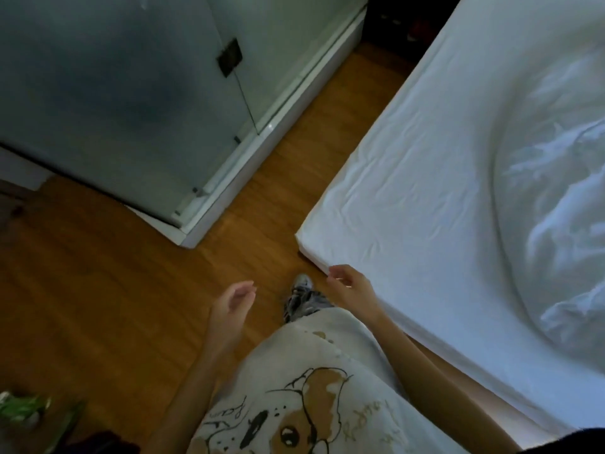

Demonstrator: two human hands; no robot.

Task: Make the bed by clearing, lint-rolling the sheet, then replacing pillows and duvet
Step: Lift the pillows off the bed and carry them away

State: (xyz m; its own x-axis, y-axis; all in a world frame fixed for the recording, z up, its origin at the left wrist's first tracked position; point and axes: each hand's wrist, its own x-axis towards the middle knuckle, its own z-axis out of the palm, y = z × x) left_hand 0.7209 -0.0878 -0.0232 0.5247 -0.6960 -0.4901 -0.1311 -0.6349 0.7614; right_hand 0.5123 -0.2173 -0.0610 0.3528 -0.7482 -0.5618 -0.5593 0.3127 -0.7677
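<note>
Sheet (425,178): lay stretched over the mattress, bare near its corner, ready for rolling.
Duvet (553,198): sat bunched farther in from that corner.
Right hand (348,285): loosely curled beside the corner, held nothing.
Left hand (230,301): relaxed, empty, over the floor (98,290) off that corner.

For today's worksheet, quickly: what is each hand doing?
Left hand: open, holding nothing.
Right hand: open, loosely curled, empty, beside the white sheeted mattress corner.

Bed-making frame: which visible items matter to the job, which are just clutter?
Job:
- white sheet, wrinkled, on the mattress
- bunched duvet lying on the bed
- left hand and right hand, both holding nothing

Lying about:
- green item on the wooden floor
- glass door with black hinge
</note>
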